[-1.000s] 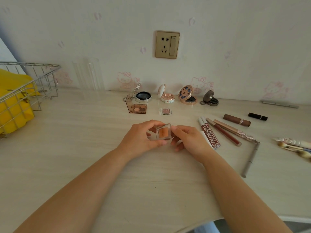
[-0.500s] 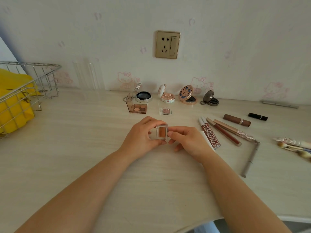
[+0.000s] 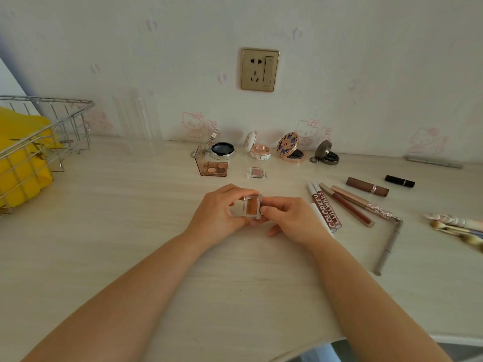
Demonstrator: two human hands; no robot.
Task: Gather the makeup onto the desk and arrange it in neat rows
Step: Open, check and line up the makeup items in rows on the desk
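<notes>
Eyeshadow pan, frame centre: left hand and right hand are pinching its edges; bare desk lying lower left

held pan: was orange-brown, clear case
tubes right of hands: were maroon, white-lettered
basket cloth far left: was yellow

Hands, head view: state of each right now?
Left hand: fingers curled round the small clear eyeshadow case, holding it above the desk.
Right hand: pinching the same case at its right edge.
</notes>
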